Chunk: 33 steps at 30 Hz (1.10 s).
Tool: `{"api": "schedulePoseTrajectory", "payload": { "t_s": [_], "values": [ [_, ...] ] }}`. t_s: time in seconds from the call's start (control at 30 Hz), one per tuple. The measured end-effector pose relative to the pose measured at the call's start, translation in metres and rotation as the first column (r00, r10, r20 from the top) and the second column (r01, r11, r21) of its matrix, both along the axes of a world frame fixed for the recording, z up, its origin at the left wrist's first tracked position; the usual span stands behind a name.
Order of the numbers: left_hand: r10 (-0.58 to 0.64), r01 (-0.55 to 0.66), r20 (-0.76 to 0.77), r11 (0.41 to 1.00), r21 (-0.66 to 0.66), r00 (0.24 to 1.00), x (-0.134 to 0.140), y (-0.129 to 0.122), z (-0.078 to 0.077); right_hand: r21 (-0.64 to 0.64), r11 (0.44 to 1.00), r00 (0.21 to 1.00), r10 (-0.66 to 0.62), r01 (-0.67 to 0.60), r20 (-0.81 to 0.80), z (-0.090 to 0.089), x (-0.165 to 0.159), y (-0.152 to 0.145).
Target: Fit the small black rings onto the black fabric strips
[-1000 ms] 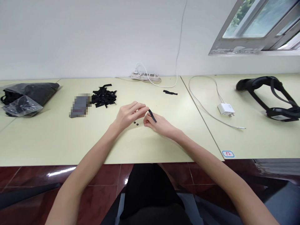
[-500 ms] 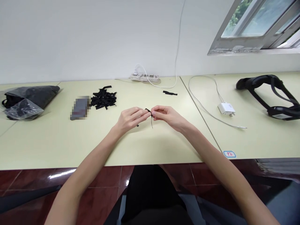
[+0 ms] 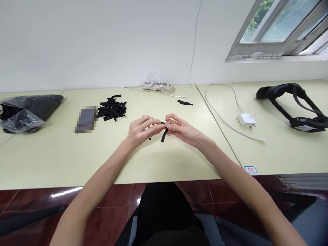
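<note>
Between my two hands is a short black fabric strap (image 3: 164, 137), its flat tail hanging down below the fingertips. My left hand (image 3: 140, 130) pinches it from the left with the fingers pressed together. From the right, my right hand (image 3: 180, 129) grips the same strap between thumb and fingers, close against the left fingertips. The part inside the pinch is hidden. On the table just under my left hand lies a tiny black ring (image 3: 150, 138). Farther back at the left is a heap of black straps (image 3: 112, 108), and another black strap piece (image 3: 185, 102) lies behind my right hand.
A blurred grey object (image 3: 86, 119) and a clear plastic bag with black contents (image 3: 28, 114) lie at the left. A power strip (image 3: 160, 86) sits by the wall. To the right are a white charger (image 3: 246, 119) with its cable and a black headset (image 3: 292, 106).
The strap's hanging tail has turned from edge-on to showing its broad flat side. My right fingers have shifted slightly around it. Both hands stay together in the same place.
</note>
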<state>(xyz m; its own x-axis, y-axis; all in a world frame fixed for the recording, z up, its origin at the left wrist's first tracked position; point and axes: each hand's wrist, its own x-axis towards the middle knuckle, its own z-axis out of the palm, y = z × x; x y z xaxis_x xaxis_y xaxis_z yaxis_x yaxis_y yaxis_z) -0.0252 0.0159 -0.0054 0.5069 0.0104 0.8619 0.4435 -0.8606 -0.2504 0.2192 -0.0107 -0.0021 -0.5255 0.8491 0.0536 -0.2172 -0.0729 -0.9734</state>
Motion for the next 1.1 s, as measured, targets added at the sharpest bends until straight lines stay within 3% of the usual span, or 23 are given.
{"api": "schedulePoseTrajectory", "payload": {
  "t_s": [0.17, 0.23, 0.3, 0.37, 0.43, 0.5, 0.53, 0.57, 0.63, 0.73, 0.87, 0.97, 1.1],
  "values": [
    [-0.037, 0.035, -0.042, 0.999, -0.029, 0.998, 0.004, -0.006, 0.001, -0.050, 0.998, 0.999, 0.043, -0.042, 0.009, 0.004, 0.001, -0.001],
    [-0.017, 0.021, 0.029, 0.989, -0.144, 0.999, 0.007, -0.008, -0.001, -0.016, 1.000, 1.000, 0.022, -0.021, 0.011, 0.005, -0.003, -0.003],
    [0.002, 0.065, 0.185, 0.932, -0.356, 0.983, 0.011, -0.009, -0.002, 0.090, 0.995, 0.998, -0.056, 0.054, 0.021, 0.004, -0.009, -0.005],
    [0.053, 0.200, 0.372, 0.769, -0.607, 0.927, 0.015, -0.009, -0.001, 0.312, 0.928, 0.970, -0.234, 0.204, 0.062, 0.001, -0.014, -0.006],
    [0.157, 0.360, 0.486, 0.488, -0.795, 0.860, 0.017, -0.008, 0.002, 0.610, 0.729, 0.885, -0.456, 0.311, 0.094, -0.002, -0.016, -0.008],
    [0.262, 0.460, 0.498, 0.196, -0.866, 0.827, 0.017, -0.006, 0.006, 0.817, 0.515, 0.811, -0.575, 0.258, 0.106, -0.003, -0.017, -0.010],
    [0.288, 0.480, 0.483, 0.088, -0.873, 0.827, 0.017, -0.005, 0.007, 0.863, 0.462, 0.800, -0.587, 0.205, 0.124, -0.004, -0.017, -0.011],
    [0.295, 0.484, 0.465, 0.011, -0.875, 0.835, 0.017, -0.006, 0.008, 0.878, 0.449, 0.800, -0.582, 0.167, 0.146, -0.004, -0.017, -0.011],
    [0.267, 0.468, 0.438, -0.059, -0.882, 0.858, 0.017, -0.007, 0.010, 0.851, 0.497, 0.804, -0.568, 0.167, 0.174, -0.004, -0.018, -0.013],
    [0.209, 0.444, 0.425, -0.055, -0.894, 0.881, 0.019, -0.011, 0.011, 0.761, 0.591, 0.809, -0.567, 0.267, 0.157, -0.004, -0.019, -0.012],
    [0.150, 0.394, 0.402, 0.086, -0.915, 0.903, 0.021, -0.014, 0.011, 0.640, 0.684, 0.821, -0.553, 0.351, 0.141, -0.004, -0.017, -0.009],
    [0.131, 0.350, 0.378, 0.198, -0.916, 0.916, 0.021, -0.015, 0.010, 0.620, 0.692, 0.817, -0.560, 0.369, 0.138, -0.004, -0.015, -0.008],
    [0.125, 0.323, 0.362, 0.252, -0.912, 0.924, 0.021, -0.016, 0.009, 0.592, 0.693, 0.820, -0.565, 0.411, 0.092, -0.004, -0.014, -0.006]
  ]
}}
